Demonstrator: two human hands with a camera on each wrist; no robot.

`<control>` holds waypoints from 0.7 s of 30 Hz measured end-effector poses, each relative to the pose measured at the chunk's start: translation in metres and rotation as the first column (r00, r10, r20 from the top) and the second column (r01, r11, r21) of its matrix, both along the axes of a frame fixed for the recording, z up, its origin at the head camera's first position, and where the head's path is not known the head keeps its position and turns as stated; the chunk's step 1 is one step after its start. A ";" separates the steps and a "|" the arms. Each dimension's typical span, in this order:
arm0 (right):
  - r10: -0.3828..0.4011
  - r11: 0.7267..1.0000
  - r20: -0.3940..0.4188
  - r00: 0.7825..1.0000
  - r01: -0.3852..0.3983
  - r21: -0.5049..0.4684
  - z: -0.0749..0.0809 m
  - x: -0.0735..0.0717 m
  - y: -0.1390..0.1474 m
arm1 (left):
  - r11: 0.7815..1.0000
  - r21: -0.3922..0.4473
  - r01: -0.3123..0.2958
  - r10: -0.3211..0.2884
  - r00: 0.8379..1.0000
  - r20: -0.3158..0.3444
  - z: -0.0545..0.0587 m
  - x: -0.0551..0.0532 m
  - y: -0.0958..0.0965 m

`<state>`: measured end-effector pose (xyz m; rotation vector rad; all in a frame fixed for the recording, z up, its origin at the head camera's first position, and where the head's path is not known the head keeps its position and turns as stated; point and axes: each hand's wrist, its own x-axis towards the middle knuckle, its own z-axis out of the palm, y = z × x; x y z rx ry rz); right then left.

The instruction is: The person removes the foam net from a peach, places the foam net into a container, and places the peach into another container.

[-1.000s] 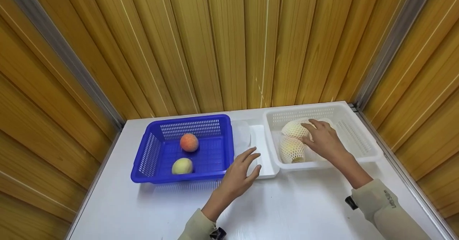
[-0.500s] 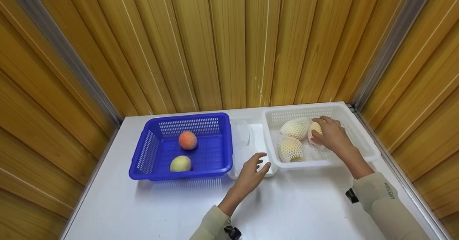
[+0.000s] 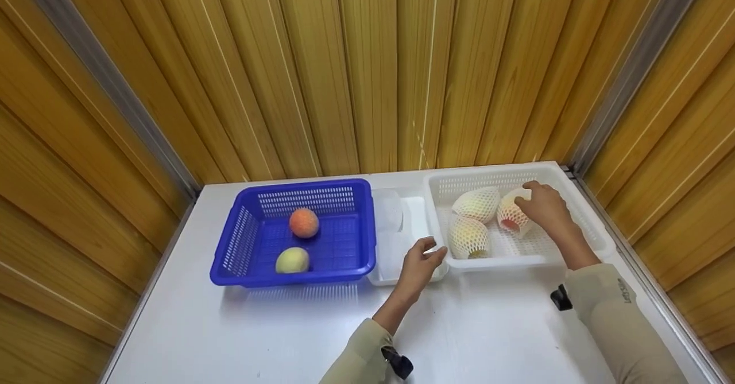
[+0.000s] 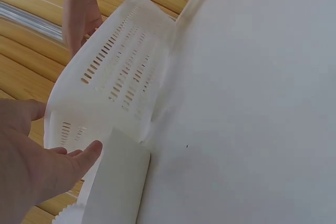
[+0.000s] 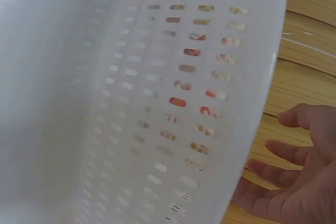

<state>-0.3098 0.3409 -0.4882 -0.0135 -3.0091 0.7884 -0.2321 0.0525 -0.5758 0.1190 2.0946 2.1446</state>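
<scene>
In the head view, my right hand [image 3: 548, 209] is at the right side of a reddish fruit in a white foam net [image 3: 513, 210], thumb and fingertips right at its net. This fruit sits in the white basket [image 3: 583, 200] beside two paler netted fruits, one at the back [image 3: 478, 203] and one in front [image 3: 469, 237]. The right wrist view shows that hand's fingers loosely bent and spread beyond the basket's rim. My left hand [image 3: 420, 266] hovers over the front of a white tray [image 3: 414, 212], close to the basket's left front corner, fingers relaxed and holding nothing.
A blue basket [image 3: 370, 229] on the left contains an orange-red peach [image 3: 304, 223] and a pale yellow-green round fruit [image 3: 293, 260]. Clear plastic containers [image 3: 387, 212] lie in the tray between the baskets. Wood-patterned walls [image 3: 367, 74] enclose the white table [image 3: 275, 338].
My right hand has drawn to the right, uncovering the reddish netted fruit. My left hand has moved rightward from the blue basket's corner to the white basket's left front corner.
</scene>
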 end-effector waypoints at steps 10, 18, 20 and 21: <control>-0.036 0.998 0.163 0.986 0.045 -0.051 0.025 -0.018 0.008 | 0.993 0.115 -0.040 0.031 0.997 0.078 0.004 -0.005 0.012; -0.134 0.901 0.348 0.928 0.260 -0.346 0.027 -0.025 0.015 | 0.991 0.124 -0.043 0.030 0.994 0.106 0.002 -0.007 0.012; -0.139 0.842 0.408 0.902 0.325 -0.431 0.025 -0.025 0.017 | 0.992 0.119 -0.046 0.031 0.992 0.121 0.002 -0.008 0.012; -0.136 0.804 0.434 0.891 0.355 -0.477 0.023 -0.024 0.018 | 0.992 0.114 -0.050 0.036 0.992 0.125 0.002 -0.008 0.012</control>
